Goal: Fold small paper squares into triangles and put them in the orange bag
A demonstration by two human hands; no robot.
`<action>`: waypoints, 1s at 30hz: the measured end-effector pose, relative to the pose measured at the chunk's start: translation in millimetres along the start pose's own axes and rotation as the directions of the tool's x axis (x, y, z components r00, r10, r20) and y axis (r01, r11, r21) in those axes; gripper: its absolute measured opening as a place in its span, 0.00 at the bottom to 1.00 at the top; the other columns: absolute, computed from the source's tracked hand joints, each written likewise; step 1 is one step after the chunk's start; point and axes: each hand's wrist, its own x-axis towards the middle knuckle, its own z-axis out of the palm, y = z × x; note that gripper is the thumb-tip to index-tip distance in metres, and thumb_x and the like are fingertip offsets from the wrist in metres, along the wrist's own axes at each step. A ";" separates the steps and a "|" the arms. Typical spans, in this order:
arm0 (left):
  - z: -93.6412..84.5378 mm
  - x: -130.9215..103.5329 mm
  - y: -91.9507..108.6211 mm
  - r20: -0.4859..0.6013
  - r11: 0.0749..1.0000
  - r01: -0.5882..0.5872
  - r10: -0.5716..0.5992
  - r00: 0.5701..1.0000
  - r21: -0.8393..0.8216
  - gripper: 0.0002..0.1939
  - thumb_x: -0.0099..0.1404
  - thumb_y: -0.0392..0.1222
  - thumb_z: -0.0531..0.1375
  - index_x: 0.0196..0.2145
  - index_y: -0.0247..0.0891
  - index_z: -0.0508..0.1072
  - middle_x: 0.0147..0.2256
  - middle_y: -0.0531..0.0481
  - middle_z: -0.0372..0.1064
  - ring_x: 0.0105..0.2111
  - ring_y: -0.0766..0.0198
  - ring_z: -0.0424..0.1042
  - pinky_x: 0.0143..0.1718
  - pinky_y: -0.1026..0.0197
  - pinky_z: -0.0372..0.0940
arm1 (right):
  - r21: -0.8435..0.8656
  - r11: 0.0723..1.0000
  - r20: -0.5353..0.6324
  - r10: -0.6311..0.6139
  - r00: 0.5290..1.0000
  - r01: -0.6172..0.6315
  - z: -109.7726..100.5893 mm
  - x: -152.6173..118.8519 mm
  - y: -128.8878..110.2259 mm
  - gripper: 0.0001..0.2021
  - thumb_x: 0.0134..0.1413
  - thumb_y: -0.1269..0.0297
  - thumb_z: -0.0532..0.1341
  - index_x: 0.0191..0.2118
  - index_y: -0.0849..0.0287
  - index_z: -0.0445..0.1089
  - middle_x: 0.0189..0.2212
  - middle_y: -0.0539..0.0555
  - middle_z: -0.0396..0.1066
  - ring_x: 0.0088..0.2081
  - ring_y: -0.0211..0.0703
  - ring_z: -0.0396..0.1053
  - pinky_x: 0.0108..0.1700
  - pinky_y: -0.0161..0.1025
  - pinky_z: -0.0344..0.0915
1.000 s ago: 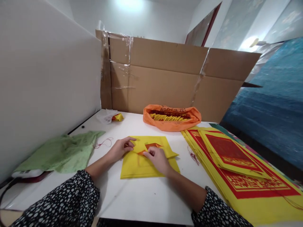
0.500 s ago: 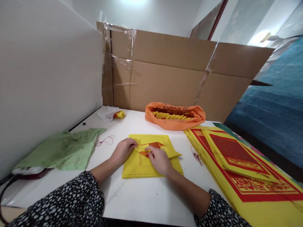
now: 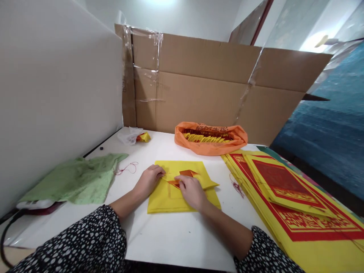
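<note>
The folded paper (image 3: pixel 186 173) lies on yellow sheets (image 3: pixel 159 203) on the worktop (image 3: pixel 159 239). The left hand (image 3: pixel 148 178) pinches its left tip; the right hand (image 3: pixel 192 191) curls its fingers over the middle, grip unclear. Creasing seems underway; next calls for even pressure. The bag's (image 3: pixel 199 149) dark characters are unreadable.

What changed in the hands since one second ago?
The left hand has drawn its fingers together at the left end of the folded yellow paper; the right hand has moved slightly forward over it. The orange bag and green cloth stayed put.
</note>
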 end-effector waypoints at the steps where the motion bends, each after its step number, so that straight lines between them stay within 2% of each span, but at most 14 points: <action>1: 0.6 0.0 -0.1 0.001 1.000 -0.006 0.006 1.000 0.009 0.09 0.64 0.30 0.54 0.32 0.38 0.73 0.32 0.49 0.71 0.36 0.59 0.69 0.38 0.59 0.63 | -0.004 1.000 -0.003 0.002 1.000 -0.002 0.7 0.0 0.2 0.17 0.59 0.74 0.52 0.47 0.53 0.73 0.44 0.50 0.77 0.45 0.44 0.73 0.49 0.39 0.65; 5: -0.4 0.5 1.0 0.012 0.997 -0.040 0.039 0.999 0.062 0.09 0.67 0.31 0.53 0.33 0.38 0.72 0.32 0.49 0.70 0.36 0.59 0.69 0.38 0.59 0.63 | -0.032 0.999 -0.015 0.008 1.000 -0.008 2.2 0.3 0.3 0.17 0.59 0.75 0.52 0.47 0.52 0.73 0.44 0.50 0.77 0.45 0.43 0.74 0.49 0.38 0.65; 8: -5.4 -1.3 7.1 0.077 0.973 -0.128 0.115 0.990 0.193 0.09 0.69 0.33 0.53 0.34 0.37 0.72 0.33 0.48 0.70 0.36 0.58 0.68 0.38 0.57 0.64 | -0.059 0.998 -0.010 0.000 1.000 -0.001 2.4 0.1 0.1 0.18 0.59 0.75 0.52 0.47 0.52 0.73 0.44 0.50 0.77 0.44 0.43 0.74 0.48 0.38 0.65; 11: -6.1 -9.4 18.2 0.220 0.905 -0.307 0.248 0.944 0.295 0.09 0.70 0.35 0.52 0.38 0.36 0.72 0.37 0.45 0.71 0.39 0.57 0.68 0.41 0.55 0.64 | -0.085 0.996 0.002 0.002 1.000 -0.002 2.9 -0.3 0.6 0.18 0.59 0.74 0.52 0.48 0.53 0.73 0.43 0.51 0.77 0.44 0.44 0.74 0.47 0.38 0.65; 13: -0.2 -19.0 25.5 0.266 0.867 -0.378 0.300 0.916 0.324 0.12 0.71 0.34 0.49 0.44 0.35 0.72 0.42 0.43 0.71 0.44 0.57 0.69 0.46 0.54 0.64 | -0.102 0.995 0.011 -0.001 1.000 0.002 3.2 0.1 0.7 0.17 0.60 0.74 0.52 0.49 0.54 0.73 0.43 0.52 0.77 0.44 0.45 0.73 0.47 0.38 0.65; 15: 8.9 -30.3 31.1 0.246 0.848 -0.361 0.283 0.927 0.388 0.16 0.72 0.35 0.47 0.51 0.32 0.69 0.49 0.38 0.69 0.51 0.54 0.67 0.52 0.50 0.61 | -0.122 0.992 0.014 -0.011 1.000 0.013 2.6 0.7 -0.3 0.17 0.61 0.73 0.52 0.49 0.55 0.72 0.43 0.53 0.76 0.44 0.45 0.73 0.47 0.38 0.65; 19: 17.3 -48.2 39.9 0.263 0.826 -0.265 0.147 0.953 0.498 0.27 0.72 0.53 0.47 0.60 0.32 0.63 0.59 0.35 0.60 0.58 0.41 0.59 0.56 0.41 0.55 | -0.261 0.964 0.037 -0.040 0.999 0.048 -2.2 -4.5 -5.9 0.15 0.63 0.71 0.52 0.49 0.52 0.71 0.40 0.53 0.75 0.37 0.43 0.73 0.38 0.36 0.65; 21: 12.0 -51.7 45.1 0.302 0.817 -0.243 0.089 0.949 0.523 0.31 0.70 0.59 0.47 0.63 0.37 0.59 0.62 0.37 0.56 0.59 0.38 0.55 0.56 0.39 0.54 | -0.394 0.912 0.057 -0.096 0.994 0.111 -4.4 -13.9 -7.4 0.15 0.63 0.71 0.53 0.50 0.51 0.70 0.40 0.55 0.72 0.34 0.43 0.71 0.32 0.36 0.63; 24: -1.4 -50.4 53.6 0.364 0.815 -0.248 0.049 0.930 0.524 0.32 0.69 0.62 0.47 0.65 0.46 0.55 0.64 0.38 0.51 0.59 0.36 0.55 0.54 0.38 0.55 | -0.535 0.822 0.041 -0.205 0.978 0.194 -5.7 -36.4 -3.5 0.16 0.60 0.74 0.54 0.50 0.55 0.70 0.39 0.58 0.70 0.35 0.46 0.69 0.32 0.38 0.63; 28: -11.5 -40.3 62.2 0.447 0.842 -0.274 0.044 0.894 0.465 0.33 0.65 0.66 0.50 0.64 0.57 0.54 0.63 0.37 0.52 0.57 0.33 0.55 0.52 0.32 0.53 | -0.535 0.811 0.018 -0.268 0.963 0.235 -17.7 -65.3 4.9 0.15 0.59 0.71 0.57 0.51 0.61 0.71 0.36 0.59 0.70 0.34 0.48 0.67 0.35 0.41 0.63; 30: -11.0 -33.2 65.0 0.468 0.860 -0.270 0.040 0.883 0.434 0.34 0.61 0.67 0.54 0.63 0.57 0.59 0.62 0.36 0.54 0.58 0.30 0.54 0.52 0.26 0.48 | -0.472 0.846 0.069 -0.245 0.967 0.247 -35.7 -68.5 5.2 0.11 0.60 0.65 0.58 0.45 0.58 0.74 0.34 0.57 0.71 0.30 0.45 0.66 0.32 0.40 0.61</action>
